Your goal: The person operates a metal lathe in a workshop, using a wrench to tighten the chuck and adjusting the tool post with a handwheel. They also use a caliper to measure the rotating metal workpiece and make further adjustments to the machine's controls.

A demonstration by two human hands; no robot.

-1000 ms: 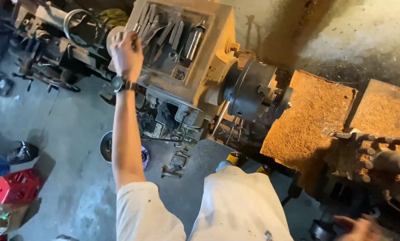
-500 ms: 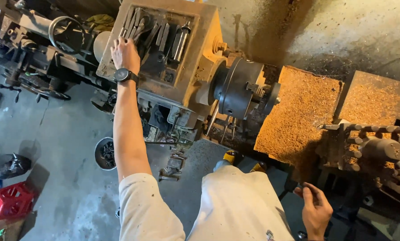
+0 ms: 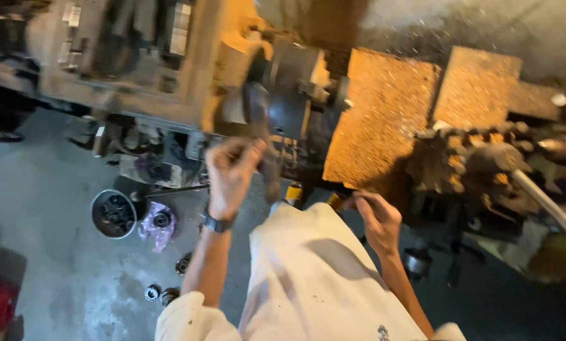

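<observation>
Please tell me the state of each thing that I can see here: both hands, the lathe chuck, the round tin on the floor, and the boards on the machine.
left hand: raised, fingers curled, at a lever below the headstock; grip blurred
right hand: low by the machine's front edge, fingers bent; grip unclear
lathe chuck: blurred, no workpiece visible
round tin: upright, open, holding dark small parts
boards: lying flat, covered with sawdust-like chips

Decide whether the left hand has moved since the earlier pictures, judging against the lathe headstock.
Yes. The left hand, earlier resting on top of the lathe headstock, has come down and towards the chuck, now below the headstock's front edge.
</observation>
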